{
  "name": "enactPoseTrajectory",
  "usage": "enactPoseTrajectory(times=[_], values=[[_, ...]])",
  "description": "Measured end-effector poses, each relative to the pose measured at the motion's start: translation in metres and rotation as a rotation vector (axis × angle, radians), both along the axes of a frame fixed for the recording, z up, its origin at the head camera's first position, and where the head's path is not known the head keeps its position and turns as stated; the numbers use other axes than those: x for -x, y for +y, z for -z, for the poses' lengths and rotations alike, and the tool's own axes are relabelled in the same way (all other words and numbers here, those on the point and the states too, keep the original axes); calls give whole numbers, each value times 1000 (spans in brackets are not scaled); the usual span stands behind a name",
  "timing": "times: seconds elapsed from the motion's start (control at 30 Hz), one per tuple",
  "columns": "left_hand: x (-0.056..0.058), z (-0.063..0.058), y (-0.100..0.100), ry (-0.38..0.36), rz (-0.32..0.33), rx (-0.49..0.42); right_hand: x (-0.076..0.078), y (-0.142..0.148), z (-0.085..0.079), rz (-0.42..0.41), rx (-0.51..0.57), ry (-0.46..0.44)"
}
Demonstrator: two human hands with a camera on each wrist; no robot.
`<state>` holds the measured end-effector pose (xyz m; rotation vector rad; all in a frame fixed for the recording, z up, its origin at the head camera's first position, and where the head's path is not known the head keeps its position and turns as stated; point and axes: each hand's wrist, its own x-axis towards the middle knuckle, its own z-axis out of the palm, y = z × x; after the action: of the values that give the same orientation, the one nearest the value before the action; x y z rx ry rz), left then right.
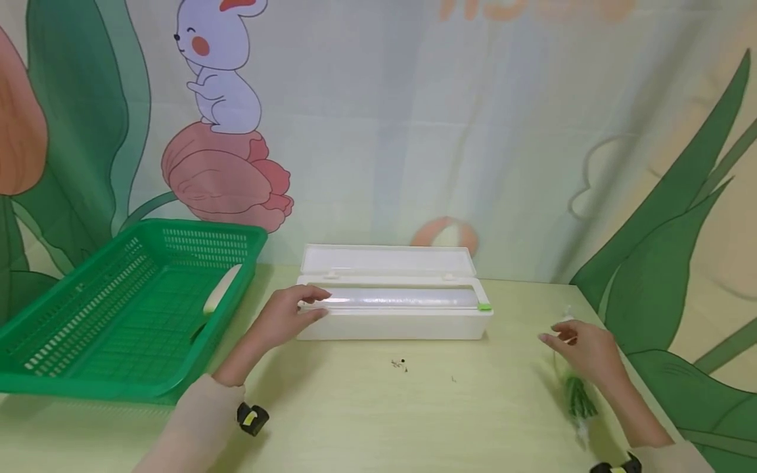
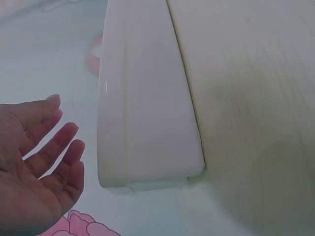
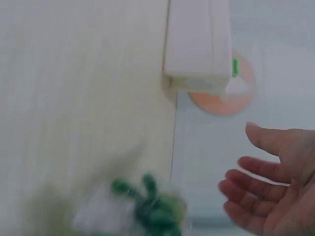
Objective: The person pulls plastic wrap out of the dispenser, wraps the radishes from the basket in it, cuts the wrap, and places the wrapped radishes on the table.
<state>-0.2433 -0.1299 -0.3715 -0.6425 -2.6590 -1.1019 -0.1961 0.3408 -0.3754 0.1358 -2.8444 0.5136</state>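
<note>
A white cling film dispenser [image 1: 390, 325] stands on the table with its lid raised and a roll of clear film [image 1: 402, 297] inside. My left hand [image 1: 290, 315] is at the dispenser's left end, fingers loosely bent and holding nothing; the left wrist view shows this hand [image 2: 44, 167] beside the white box [image 2: 147, 98]. On the right, a bundle of green stalks [image 1: 579, 397], like scallions, lies in clear wrap. Above its far end hovers my right hand [image 1: 585, 348], partly hiding it. In the right wrist view the right hand [image 3: 270, 182] is relaxed, apart from the blurred green bundle [image 3: 152, 211].
To the left sits a green plastic basket [image 1: 112, 387] with a long pale vegetable piece [image 1: 222, 289] along its right side. Small dark and brown crumbs [image 1: 399, 364] lie in front of the dispenser. A printed cloth [image 1: 378, 144] hangs behind the table.
</note>
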Motion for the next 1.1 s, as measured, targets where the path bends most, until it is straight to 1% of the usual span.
enactPoseTrajectory(times=[0.13,0.2,0.3,0.47,0.63,0.7,0.93,1.1], values=[[6,2,-5,1,-30,44,15,-25,-4,-108,57,134],[7,4,-9,1,-59,63,25,-38,-4,-153,72,167],[8,6,-14,-21,-116,57,39,-52,-3,-197,86,163],[11,10,-17,-99,-196,42,54,-61,1,-235,105,85],[15,11,-17,-179,-241,40,60,-62,4,-245,133,58],[16,12,-18,-196,-254,38,61,-63,5,-243,150,56],[18,12,-19,-172,-264,49,60,-66,1,-214,171,57],[20,11,-20,-159,-252,54,60,-68,0,-227,141,52]])
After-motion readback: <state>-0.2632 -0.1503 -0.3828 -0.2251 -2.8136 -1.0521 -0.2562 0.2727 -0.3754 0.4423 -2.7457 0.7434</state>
